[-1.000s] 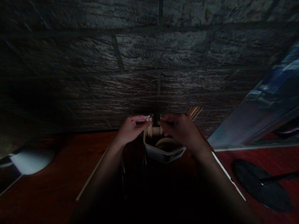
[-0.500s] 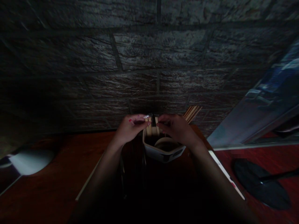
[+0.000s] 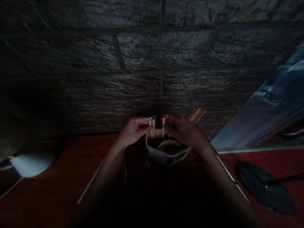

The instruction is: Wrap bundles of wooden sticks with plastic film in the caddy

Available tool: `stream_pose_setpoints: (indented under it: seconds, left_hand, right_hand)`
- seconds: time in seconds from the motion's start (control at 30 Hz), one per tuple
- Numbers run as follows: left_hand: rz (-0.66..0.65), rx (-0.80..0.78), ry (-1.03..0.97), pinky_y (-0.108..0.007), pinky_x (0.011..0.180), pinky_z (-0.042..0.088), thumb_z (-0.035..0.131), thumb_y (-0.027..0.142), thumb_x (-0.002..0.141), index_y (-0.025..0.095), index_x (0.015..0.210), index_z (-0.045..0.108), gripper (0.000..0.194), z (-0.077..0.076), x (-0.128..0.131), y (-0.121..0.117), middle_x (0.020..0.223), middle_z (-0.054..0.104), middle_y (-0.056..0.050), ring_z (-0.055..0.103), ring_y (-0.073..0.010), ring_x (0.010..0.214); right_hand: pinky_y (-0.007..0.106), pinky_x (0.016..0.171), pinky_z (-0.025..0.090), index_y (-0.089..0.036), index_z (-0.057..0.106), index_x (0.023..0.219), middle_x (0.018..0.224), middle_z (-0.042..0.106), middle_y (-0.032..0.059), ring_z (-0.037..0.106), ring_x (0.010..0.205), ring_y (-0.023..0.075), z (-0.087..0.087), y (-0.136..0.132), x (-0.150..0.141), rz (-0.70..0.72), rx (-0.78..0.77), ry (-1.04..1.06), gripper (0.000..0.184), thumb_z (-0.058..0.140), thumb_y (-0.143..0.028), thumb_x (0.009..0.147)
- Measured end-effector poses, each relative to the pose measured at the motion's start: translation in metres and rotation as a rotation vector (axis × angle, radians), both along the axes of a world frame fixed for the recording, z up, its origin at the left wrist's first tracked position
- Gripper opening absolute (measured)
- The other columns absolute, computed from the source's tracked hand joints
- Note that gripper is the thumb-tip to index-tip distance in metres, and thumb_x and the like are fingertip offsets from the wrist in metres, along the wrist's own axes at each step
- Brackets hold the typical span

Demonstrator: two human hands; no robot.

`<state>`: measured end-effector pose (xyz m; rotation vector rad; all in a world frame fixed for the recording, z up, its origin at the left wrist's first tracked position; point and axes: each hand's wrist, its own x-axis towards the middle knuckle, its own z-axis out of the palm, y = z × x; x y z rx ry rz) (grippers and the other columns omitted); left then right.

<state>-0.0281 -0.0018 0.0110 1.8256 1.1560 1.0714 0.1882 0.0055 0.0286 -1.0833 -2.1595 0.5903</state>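
My left hand (image 3: 136, 130) is closed, thumb and fingers pinching several pale wooden chopsticks (image 3: 152, 124) that stand upright at the back of a white angular container (image 3: 161, 157). Something clear and shiny glints at their tops. Across a small gap, my right hand (image 3: 181, 129) pinches a thinner group of pale chopsticks (image 3: 163, 129), also upright over the container's back part. A round rim (image 3: 169, 143) shows inside the container, below my right hand. Behind that hand a fanned bundle of browner sticks (image 3: 197, 114) leans to the right; its lower part is hidden.
A dark stone-block wall (image 3: 142, 57) rises behind the wooden table (image 3: 78, 158). At left lies a whitish curved object (image 3: 34, 163). On the red floor at right stands a round black base (image 3: 263, 186). The area nearest me is too dark to make out.
My right hand shifted left toward my left hand with its chopsticks, then back right, widening the gap again. More of its chopsticks show now than a second ago. My left hand stayed nearly still.
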Motion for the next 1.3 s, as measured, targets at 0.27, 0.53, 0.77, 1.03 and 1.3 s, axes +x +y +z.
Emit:
stream_pose_setpoints:
  seconds: [0.27, 0.53, 0.77, 1.03, 1.3]
  left_hand:
    - [-0.019, -0.035, -0.048, -0.036, 0.086, 0.054, 0.072, 0.026, 0.076, 0.014, 0.097, 0.07, 0.025, 0.0, 0.003, -0.001, 0.096, 0.076, -0.008, 0.071, -0.0216, 0.091]
    - [-0.043, -0.038, -0.045, -0.036, 0.087, 0.054, 0.073, 0.027, 0.076, 0.016, 0.101, 0.07, 0.028, -0.001, 0.003, 0.0, 0.099, 0.076, -0.007, 0.071, -0.0237, 0.095]
    - [0.002, -0.055, -0.052, -0.035, 0.085, 0.055, 0.074, 0.027, 0.074, 0.018, 0.112, 0.064, 0.04, 0.001, 0.0, -0.001, 0.101, 0.076, -0.006, 0.071, -0.0209, 0.093]
    - [0.022, -0.063, -0.137, -0.04, 0.089, 0.056, 0.078, 0.028, 0.07, 0.018, 0.122, 0.056, 0.058, 0.005, 0.006, -0.005, 0.11, 0.071, -0.01, 0.069, -0.0217, 0.098]
    - [0.052, -0.033, -0.171, -0.04, 0.093, 0.054, 0.079, 0.029, 0.07, 0.019, 0.129, 0.051, 0.066, 0.009, 0.005, -0.007, 0.12, 0.067, -0.012, 0.069, -0.0201, 0.098]
  right_hand:
    - [0.027, 0.074, 0.046, -0.017, 0.066, 0.098, 0.09, 0.075, 0.0054, 0.068, 0.08, 0.0167, 0.0, -0.002, -0.005, -0.002, 0.027, -0.059, 0.019, 0.052, -0.015, 0.086]
    - [0.027, 0.072, 0.048, -0.02, 0.064, 0.112, 0.099, 0.075, 0.0052, 0.069, 0.085, 0.0189, 0.003, -0.008, -0.008, 0.003, -0.014, -0.041, 0.027, 0.06, -0.022, 0.085]
    - [0.026, 0.058, 0.047, -0.021, 0.07, 0.086, 0.077, 0.073, 0.0041, 0.067, 0.064, 0.0171, 0.042, -0.039, 0.031, -0.259, 0.075, -0.011, 0.012, 0.068, -0.032, 0.081]
    - [0.03, 0.053, 0.049, -0.019, 0.062, 0.107, 0.1, 0.071, 0.0128, 0.067, 0.066, 0.0209, 0.034, -0.014, 0.1, -0.555, 0.061, -0.001, 0.062, 0.081, -0.055, 0.059]
    - [0.022, 0.051, 0.046, -0.02, 0.072, 0.074, 0.066, 0.07, 0.0019, 0.063, 0.058, 0.014, 0.027, 0.007, 0.072, -0.063, -0.32, 0.035, 0.021, 0.072, -0.04, 0.076]
